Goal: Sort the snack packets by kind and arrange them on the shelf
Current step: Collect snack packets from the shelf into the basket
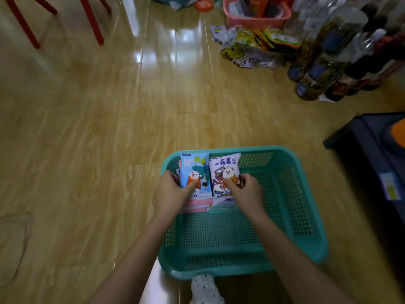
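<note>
- My left hand (173, 189) pinches the blue packet (194, 170), thumb on its front and fingers curled round its left edge.
- My right hand (247, 189) pinches the white packet (225, 170) likewise.
- Both packets top stacks standing side by side in the teal basket's (258, 148) far left corner.
- Loose packets (252, 44) lie heaped beside bottles (317, 69), well apart.

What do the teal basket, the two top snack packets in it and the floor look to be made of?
The teal basket: moulded plastic, judging by its perforated mesh walls and smooth rounded rim. The blue packet and white packet: likely printed plastic film, glossy, with sealed top edges. The floor: glossy wood-grain planks mirroring light; laminate or varnished wood, cannot tell which.
</note>
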`<action>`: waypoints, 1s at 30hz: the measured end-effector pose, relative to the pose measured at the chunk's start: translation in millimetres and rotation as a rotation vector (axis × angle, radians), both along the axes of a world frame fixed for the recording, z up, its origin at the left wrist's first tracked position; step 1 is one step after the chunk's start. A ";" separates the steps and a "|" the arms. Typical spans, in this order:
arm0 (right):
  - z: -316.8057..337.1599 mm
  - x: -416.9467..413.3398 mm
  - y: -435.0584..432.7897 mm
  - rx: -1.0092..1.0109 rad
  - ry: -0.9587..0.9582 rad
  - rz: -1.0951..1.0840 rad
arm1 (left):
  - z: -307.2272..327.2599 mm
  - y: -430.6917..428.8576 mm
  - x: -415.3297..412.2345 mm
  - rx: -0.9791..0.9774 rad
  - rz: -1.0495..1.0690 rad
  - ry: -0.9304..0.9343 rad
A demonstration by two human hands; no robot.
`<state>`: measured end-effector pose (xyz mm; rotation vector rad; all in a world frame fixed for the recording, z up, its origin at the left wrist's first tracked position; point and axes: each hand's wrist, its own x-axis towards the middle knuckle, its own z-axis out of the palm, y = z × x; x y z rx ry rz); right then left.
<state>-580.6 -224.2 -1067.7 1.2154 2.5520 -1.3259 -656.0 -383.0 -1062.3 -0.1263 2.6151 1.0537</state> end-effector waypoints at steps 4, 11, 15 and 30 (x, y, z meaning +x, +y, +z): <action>5.7 1.6 -1.4 0.113 -0.079 0.038 | 5.9 -3.2 0.6 -0.097 -0.092 0.089; 134.0 9.7 39.2 0.208 -0.102 0.241 | 136.1 -14.7 -25.4 -0.277 -0.423 0.147; 303.3 35.1 75.5 0.265 -0.039 0.195 | 297.7 -9.0 -29.9 -0.288 -0.506 0.262; 876.3 248.2 112.3 0.591 -0.006 -0.159 | 853.6 36.8 19.9 -0.241 -0.779 0.642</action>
